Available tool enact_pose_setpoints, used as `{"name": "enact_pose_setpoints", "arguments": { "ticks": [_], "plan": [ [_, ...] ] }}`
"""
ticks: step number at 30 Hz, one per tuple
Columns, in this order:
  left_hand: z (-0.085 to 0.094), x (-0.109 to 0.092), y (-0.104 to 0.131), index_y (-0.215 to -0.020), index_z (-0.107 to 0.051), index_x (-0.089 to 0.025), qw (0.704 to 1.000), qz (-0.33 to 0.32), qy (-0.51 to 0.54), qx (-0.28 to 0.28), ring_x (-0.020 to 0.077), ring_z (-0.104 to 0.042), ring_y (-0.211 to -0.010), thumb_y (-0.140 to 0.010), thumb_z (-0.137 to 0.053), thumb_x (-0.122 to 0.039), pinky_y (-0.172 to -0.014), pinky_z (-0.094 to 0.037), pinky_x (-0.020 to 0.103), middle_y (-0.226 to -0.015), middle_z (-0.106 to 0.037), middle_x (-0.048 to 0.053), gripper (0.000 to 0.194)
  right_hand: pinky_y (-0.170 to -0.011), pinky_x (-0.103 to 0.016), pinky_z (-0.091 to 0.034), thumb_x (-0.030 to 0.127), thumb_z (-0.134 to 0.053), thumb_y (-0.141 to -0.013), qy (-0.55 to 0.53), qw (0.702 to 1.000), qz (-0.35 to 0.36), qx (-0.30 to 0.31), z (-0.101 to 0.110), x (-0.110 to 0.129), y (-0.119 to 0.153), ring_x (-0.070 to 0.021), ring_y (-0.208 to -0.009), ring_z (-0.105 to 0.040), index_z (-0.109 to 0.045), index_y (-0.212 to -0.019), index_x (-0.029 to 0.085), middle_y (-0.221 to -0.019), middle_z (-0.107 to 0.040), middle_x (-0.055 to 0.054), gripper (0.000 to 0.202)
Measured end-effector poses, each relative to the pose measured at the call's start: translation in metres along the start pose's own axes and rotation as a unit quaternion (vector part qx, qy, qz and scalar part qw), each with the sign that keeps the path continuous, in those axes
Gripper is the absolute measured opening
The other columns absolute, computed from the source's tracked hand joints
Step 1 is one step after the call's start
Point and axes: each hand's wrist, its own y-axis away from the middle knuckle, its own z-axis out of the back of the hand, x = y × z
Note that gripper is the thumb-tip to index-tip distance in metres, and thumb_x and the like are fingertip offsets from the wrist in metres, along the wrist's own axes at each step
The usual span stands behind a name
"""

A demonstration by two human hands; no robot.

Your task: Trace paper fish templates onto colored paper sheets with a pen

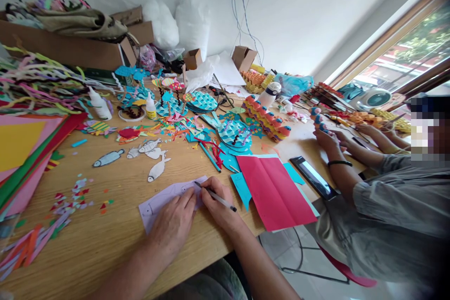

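Note:
A sheet of light purple paper lies on the table, with fish outlines drawn in dark ink. My left hand rests flat across it, fingers stretched out, covering part of the sheet. In my right hand is a pen, its tip touching the paper's upper right part. Beyond the sheet lie several cut-out paper fish, among them a white one and a bluish one. A folded red sheet lies to the right, over blue paper.
Coloured paper sheets are stacked at left, below pipe cleaners. Two glue bottles stand near blue paper crafts. A phone lies right, beside a seated person whose hands hold a painted egg-carton piece.

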Motion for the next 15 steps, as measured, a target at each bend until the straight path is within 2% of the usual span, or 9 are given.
{"name": "enact_pose_setpoints", "arguments": {
  "ticks": [5, 15],
  "plan": [
    [-0.0004, 0.0011, -0.0001, -0.118, -0.053, -0.015, 1.000, -0.006, -0.015, 0.014, 0.0222, -0.059, -0.100, -0.082, -0.038, -0.009, -0.082, -0.051, 0.034, -0.125, -0.054, 0.009, 0.039, -0.050, -0.022, -0.035, 0.017, -0.047, -0.077, 0.006, 1.000, 0.007, 0.001, 0.0008, 0.0013, -0.0005, -0.0100, -0.055, -0.046, -0.054, -0.078, 0.020, -0.063, -0.053, 0.004, 0.007],
    [-0.0024, 0.0022, 0.0007, -0.116, -0.055, -0.017, 1.000, -0.005, 0.000, -0.005, 0.0209, -0.060, -0.096, -0.082, -0.036, -0.010, -0.081, -0.051, 0.034, -0.124, -0.056, 0.008, 0.039, -0.049, -0.022, -0.034, 0.016, -0.048, -0.076, -0.003, 1.000, 0.001, 0.001, 0.0016, 0.0050, -0.0003, -0.0100, -0.054, -0.045, -0.054, -0.073, 0.019, -0.060, -0.051, 0.004, 0.007]
  ]
}}
